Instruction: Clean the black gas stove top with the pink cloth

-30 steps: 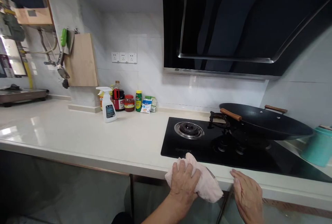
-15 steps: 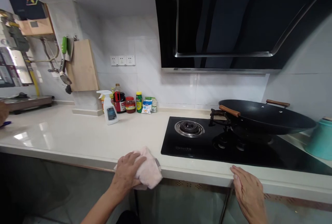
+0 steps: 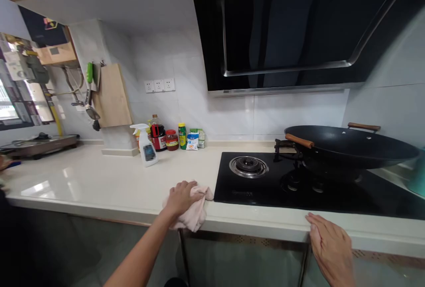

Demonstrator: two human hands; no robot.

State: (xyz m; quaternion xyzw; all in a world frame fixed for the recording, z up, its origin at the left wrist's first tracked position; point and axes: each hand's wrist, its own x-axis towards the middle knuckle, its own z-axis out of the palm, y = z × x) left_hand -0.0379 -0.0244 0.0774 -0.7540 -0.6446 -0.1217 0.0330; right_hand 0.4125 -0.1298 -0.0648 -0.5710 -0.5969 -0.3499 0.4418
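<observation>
My left hand (image 3: 181, 198) presses a pale pink cloth (image 3: 194, 215) onto the white countertop (image 3: 109, 180), its fingers gathered over the fabric. Part of the cloth hangs over the counter's front edge, and its right corner comes close to the near left corner of the black gas stove (image 3: 262, 195). Farther right, my right hand (image 3: 330, 245) rests with fingers stretched out on the counter's front edge, holding nothing.
A large wok (image 3: 352, 147) sits on the stove's right side, below a black range hood (image 3: 285, 30). Toward the wall stand a white spray bottle (image 3: 146, 147), a sauce jar (image 3: 171, 141) and other condiments. A cutting board (image 3: 114, 96) hangs at left. Another person's hand shows at the left edge.
My left hand has moved the cloth farther onto the counter, closer to the stove's corner. My right hand remains on the front edge. The view has shifted slightly.
</observation>
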